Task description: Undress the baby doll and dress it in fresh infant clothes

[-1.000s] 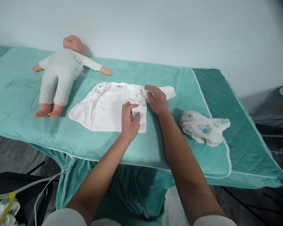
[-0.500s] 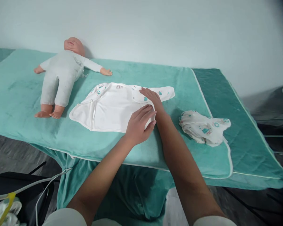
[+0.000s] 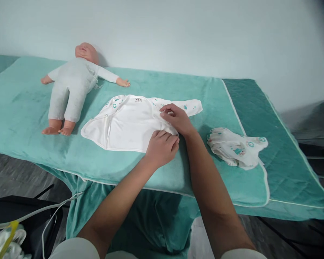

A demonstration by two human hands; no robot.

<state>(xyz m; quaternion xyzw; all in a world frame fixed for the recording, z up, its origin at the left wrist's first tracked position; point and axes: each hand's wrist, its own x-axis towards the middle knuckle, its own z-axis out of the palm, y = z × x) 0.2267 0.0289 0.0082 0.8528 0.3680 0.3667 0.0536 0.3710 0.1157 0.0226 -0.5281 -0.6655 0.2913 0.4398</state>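
Note:
A white baby shirt [image 3: 125, 124] with small teal prints lies spread inside-out on the teal blanket [image 3: 162, 82]. My right hand [image 3: 176, 118] pinches the cloth near the shirt's right shoulder, where its sleeve runs out to the right. My left hand [image 3: 162, 146] rests with curled fingers on the shirt's lower right edge, gripping the cloth. A baby doll [image 3: 71, 84] in a grey suit lies on its back at the far left, apart from both hands.
A crumpled printed garment [image 3: 236, 147] lies on the blanket right of my right arm. The blanket drapes over the table's front edge. White cables [image 3: 51, 212] and a dark object sit at the lower left. A pale wall runs along the back.
The right front panel has been folded over, so the shirt's printed side is mostly hidden. My left hand went from flat to curled at the lower right edge; my right hand now pinches the shoulder.

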